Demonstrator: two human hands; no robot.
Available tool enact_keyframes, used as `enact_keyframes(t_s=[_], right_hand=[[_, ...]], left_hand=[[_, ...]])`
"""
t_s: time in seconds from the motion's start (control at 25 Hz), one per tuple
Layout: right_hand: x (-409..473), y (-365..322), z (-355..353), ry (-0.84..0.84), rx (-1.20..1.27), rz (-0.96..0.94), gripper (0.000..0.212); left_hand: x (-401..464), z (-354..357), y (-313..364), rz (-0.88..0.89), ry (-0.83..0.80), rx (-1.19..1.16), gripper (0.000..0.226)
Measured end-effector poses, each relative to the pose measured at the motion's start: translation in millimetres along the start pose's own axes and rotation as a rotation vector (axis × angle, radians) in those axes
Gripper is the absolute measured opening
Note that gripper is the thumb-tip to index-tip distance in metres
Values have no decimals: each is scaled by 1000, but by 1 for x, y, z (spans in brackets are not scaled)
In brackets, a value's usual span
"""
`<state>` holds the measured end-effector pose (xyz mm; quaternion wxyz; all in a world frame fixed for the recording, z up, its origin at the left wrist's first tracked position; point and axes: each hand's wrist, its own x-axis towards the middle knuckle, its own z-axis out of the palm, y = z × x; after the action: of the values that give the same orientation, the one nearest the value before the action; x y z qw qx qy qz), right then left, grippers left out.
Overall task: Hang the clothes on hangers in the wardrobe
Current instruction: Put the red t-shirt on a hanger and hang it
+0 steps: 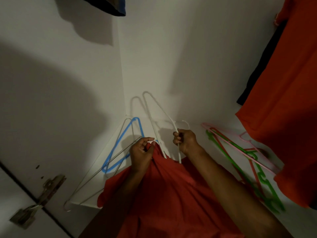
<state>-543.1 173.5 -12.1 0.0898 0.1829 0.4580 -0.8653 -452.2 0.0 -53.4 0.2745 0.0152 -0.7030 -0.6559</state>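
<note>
A red garment (171, 191) is bunched low in the middle of the view, over my forearms. My left hand (142, 152) pinches its top edge. My right hand (184, 140) grips a white wire hanger (155, 109) near its hook, and the hanger's lower end goes down into the red cloth. A blue hanger (120, 140) and thin grey wire hangers (96, 172) lie on the white wardrobe floor to the left. Green (243, 169), red and pink (228, 140) hangers lie on the floor to the right.
White wardrobe walls (171, 57) meet in a corner behind the hangers. An orange-red garment (288, 100) hangs at the right with a dark garment (259, 66) behind it. A dark item (109, 6) hangs at the top. A door hinge (46, 191) is at lower left.
</note>
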Motion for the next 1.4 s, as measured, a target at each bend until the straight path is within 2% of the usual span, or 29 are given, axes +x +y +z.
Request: enact_keyframes(t_s=[0.16, 0.32, 0.4, 0.48, 0.56, 0.64, 0.8, 0.88, 0.96, 1.04, 1.12, 1.24, 1.32, 1.4], right_hand=[[-15, -4, -21, 51, -305, 15, 19], [-26, -23, -46, 157, -656, -64, 13], [-32, -34, -59, 220, -701, -132, 10], [-35, -43, -73, 276, -693, -181, 11], [-41, -47, -81, 284, -701, -179, 11], [-49, -45, -84, 265, -757, -174, 12], [-58, -40, -91, 300, -810, -208, 17], [-56, -41, -97, 323, -804, -250, 14], [-58, -41, -98, 315, -813, -287, 14], [-64, -37, -95, 227, -856, -357, 16], [-73, -29, -86, 107, -943, -406, 16], [-67, -29, -72, -79, -1066, -387, 19], [-58, -36, -61, -197, -1134, -350, 20], [-53, -41, -53, -244, -1117, -330, 7]], left_hand=[[3, -4, -9, 99, 50, 101, 10], [6, -6, -12, 68, 17, 194, 4], [8, -7, -11, -41, -7, 146, 6], [12, -8, -8, -243, 3, 8, 7], [17, -8, -1, -443, 10, -122, 4], [27, -10, 6, -587, -1, -190, 14], [55, -24, 7, -798, -24, -275, 29], [60, -33, 5, -828, -57, -263, 35], [56, -35, 11, -827, -77, -260, 32], [51, -33, 19, -750, -52, -215, 24], [48, -28, 29, -597, -54, -80, 17], [37, -16, 44, -375, -223, 172, 16], [30, -13, 45, -319, -283, 290, 19], [25, -18, 42, -267, -257, 410, 21]])
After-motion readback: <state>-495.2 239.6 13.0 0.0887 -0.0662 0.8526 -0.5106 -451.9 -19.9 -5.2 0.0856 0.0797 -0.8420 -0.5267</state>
